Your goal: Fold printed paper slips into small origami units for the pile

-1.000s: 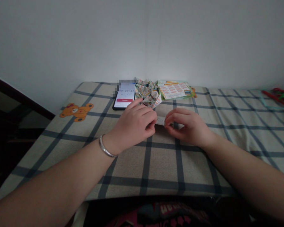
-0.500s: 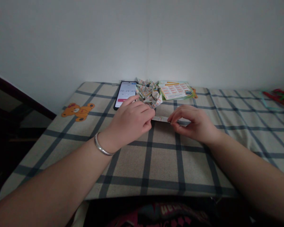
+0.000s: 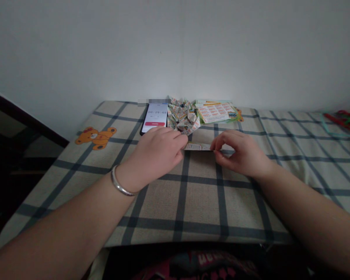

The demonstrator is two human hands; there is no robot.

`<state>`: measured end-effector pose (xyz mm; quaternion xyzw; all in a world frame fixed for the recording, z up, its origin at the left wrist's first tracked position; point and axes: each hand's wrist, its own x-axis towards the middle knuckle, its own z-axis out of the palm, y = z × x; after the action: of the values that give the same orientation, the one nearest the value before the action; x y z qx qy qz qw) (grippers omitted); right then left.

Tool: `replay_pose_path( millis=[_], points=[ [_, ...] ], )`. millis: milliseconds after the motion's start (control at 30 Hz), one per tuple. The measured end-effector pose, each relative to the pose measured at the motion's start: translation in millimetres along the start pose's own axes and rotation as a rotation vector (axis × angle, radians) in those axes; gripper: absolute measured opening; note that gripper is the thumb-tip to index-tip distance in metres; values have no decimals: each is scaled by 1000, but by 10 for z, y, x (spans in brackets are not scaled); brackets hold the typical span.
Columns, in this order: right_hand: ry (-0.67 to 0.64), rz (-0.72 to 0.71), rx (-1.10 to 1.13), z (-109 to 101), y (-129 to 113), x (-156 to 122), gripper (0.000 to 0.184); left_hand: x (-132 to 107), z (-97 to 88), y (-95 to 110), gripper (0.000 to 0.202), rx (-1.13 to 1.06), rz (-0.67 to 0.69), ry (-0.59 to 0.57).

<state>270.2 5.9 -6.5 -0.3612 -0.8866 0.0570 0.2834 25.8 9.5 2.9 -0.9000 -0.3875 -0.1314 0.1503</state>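
A narrow folded strip of printed paper is stretched between my two hands, just above the tablecloth. My left hand, with a silver bangle at the wrist, is closed on the strip's left end; its fingers hide that end. At the right end, my right hand pinches the paper between thumb and forefinger. Behind my left hand lie several folded paper pieces in a heap, made from similar printed paper.
A phone with a running-time display lies beside the heap. Printed leaflets are stacked to its right, by the wall. Red and green items sit at the far right. The checked tablecloth carries a bear print.
My left hand has shifted slightly left and its fingers have come down, uncovering more of the phone. More of the paper strip shows between the hands. My right hand has moved slightly right.
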Motion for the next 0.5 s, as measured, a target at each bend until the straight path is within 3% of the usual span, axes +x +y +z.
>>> replay_pose_path(
  millis=[200,500],
  points=[
    [-48,-32,5,-12,6,7,11,-16,30,-13,11,-199,-98,-39],
    [-121,-22,-31,-4,-17,5,3,-25,14,61,15,-132,4,-63]
  ],
)
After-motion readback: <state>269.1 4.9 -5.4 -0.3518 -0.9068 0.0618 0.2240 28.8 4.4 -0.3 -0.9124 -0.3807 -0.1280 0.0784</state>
